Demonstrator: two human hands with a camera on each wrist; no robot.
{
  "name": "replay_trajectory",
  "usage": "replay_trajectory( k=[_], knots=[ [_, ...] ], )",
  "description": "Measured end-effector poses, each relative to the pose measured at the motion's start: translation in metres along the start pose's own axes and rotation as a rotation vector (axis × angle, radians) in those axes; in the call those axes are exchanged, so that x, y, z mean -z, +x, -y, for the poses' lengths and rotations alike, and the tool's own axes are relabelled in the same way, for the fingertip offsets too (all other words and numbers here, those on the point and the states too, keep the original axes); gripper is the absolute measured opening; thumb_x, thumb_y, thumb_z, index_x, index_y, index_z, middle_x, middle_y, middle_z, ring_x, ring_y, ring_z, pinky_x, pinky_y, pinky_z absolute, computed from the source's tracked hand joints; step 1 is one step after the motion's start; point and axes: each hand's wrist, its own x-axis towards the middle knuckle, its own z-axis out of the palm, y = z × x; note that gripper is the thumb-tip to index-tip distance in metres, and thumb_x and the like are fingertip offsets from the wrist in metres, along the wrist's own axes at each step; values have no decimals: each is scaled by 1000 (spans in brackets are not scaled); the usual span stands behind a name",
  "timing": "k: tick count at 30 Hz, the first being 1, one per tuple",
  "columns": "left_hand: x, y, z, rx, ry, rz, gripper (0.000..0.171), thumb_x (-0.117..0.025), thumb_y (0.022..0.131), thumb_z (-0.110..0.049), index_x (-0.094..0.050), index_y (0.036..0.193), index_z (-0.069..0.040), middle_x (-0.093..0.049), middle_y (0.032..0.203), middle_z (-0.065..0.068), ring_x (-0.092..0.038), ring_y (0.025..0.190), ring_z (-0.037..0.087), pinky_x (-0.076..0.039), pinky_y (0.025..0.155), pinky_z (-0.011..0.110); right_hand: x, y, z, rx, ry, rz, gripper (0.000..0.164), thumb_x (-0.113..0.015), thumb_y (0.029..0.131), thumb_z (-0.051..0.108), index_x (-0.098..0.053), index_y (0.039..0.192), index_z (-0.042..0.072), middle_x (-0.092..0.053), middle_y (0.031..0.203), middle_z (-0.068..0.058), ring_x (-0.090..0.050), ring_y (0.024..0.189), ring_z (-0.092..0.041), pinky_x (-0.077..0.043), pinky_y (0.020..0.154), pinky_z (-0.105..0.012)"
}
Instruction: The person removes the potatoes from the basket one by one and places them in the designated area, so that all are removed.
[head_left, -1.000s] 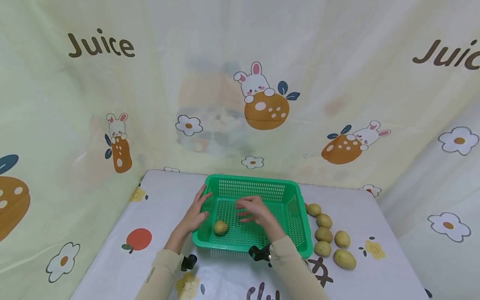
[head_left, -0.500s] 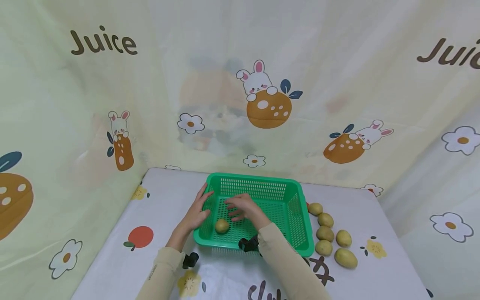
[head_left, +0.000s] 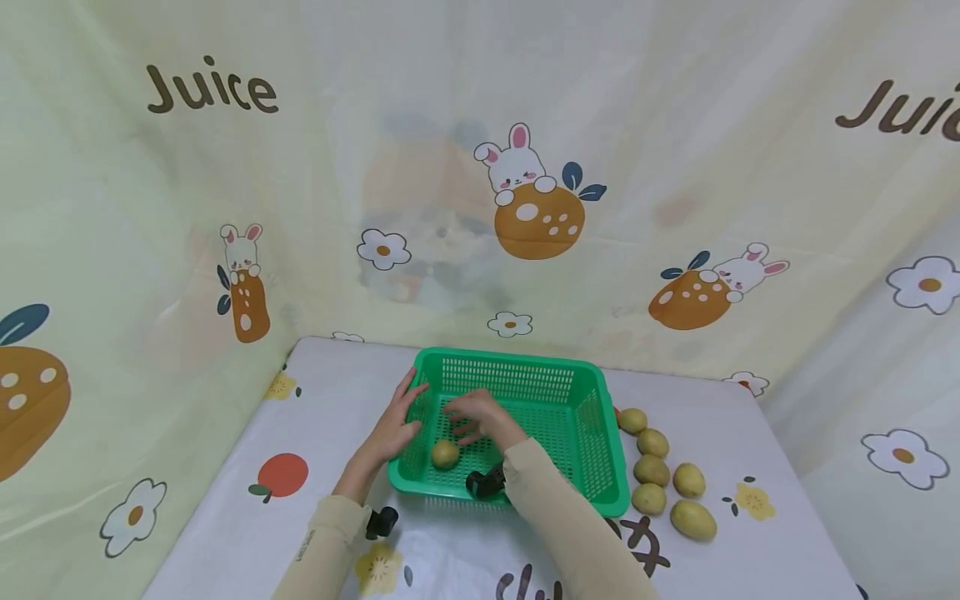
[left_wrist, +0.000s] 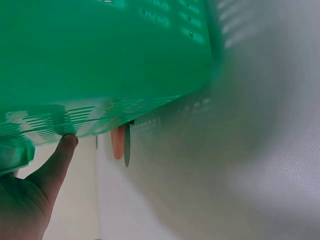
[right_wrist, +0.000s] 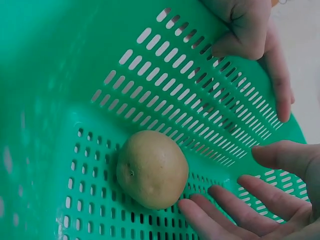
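A green plastic basket [head_left: 517, 360] stands on the table, with one round potato [head_left: 445, 454] near its left front corner. On the basket's left rim, my left hand [head_left: 392, 427] holds on, a thumb and finger hooked over the inside and other fingers outside. My right hand [head_left: 480, 414] is inside the basket, just beyond and right of the potato, holding nothing. In the right wrist view its fingers [right_wrist: 240, 207] are spread and slightly bent; one fingertip is close to the potato's side, and I cannot tell whether it touches. The left wrist view shows mostly the basket's outer wall [left_wrist: 100, 55].
Several loose potatoes [head_left: 651, 469] lie on the table along the right of the basket. The table [head_left: 330, 375] has a printed cloth, and a patterned curtain [head_left: 315, 208] hangs behind and at the sides. A black wrist camera [head_left: 486, 482] is strapped to the right wrist.
My right hand has moved left inside the basket, closer to the potato. The left hand has stayed on the rim, and the potato lies where it was.
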Motion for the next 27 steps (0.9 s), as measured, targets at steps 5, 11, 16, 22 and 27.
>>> replay_trajectory(
  k=[5,11,16,22,27],
  knots=[
    [1,0,1,-5,7,-4,66,-51,80,4,-41,145,6,-8,164,15,-12,149,38,-21,112,62,-6,6,1,-30,-24,-33,30,-66,91,9,-64,117,-6,-64,118,-26,-61,109,-47,-56,80,-52],
    [1,0,-2,-19,7,1,66,-51,79,5,-42,145,6,-9,164,18,-12,148,41,-21,112,64,-11,11,-3,-111,-99,-64,19,-67,90,7,-69,105,-4,-67,108,-20,-64,105,-40,-54,83,-57],
    [1,-2,-3,-19,1,-12,66,-51,78,5,-42,144,6,-9,163,18,-13,148,40,-21,112,64,-9,9,-9,-140,-137,46,15,-68,87,3,-71,99,-4,-67,103,-18,-65,97,-36,-56,78,-55],
    [1,-1,-1,-36,7,-14,67,-50,77,4,-43,143,7,-10,163,19,-13,148,40,-21,111,64,-9,13,-11,-186,-110,115,16,-67,84,-4,-69,100,-5,-61,103,-19,-63,97,-36,-58,74,-48],
    [0,-1,0,-40,4,-12,67,-50,76,3,-43,143,8,-10,163,19,-13,148,41,-22,111,65,-11,15,-11,-173,-134,119,18,-64,84,-6,-70,102,-6,-61,99,-19,-63,92,-34,-58,74,-48]
  ],
)
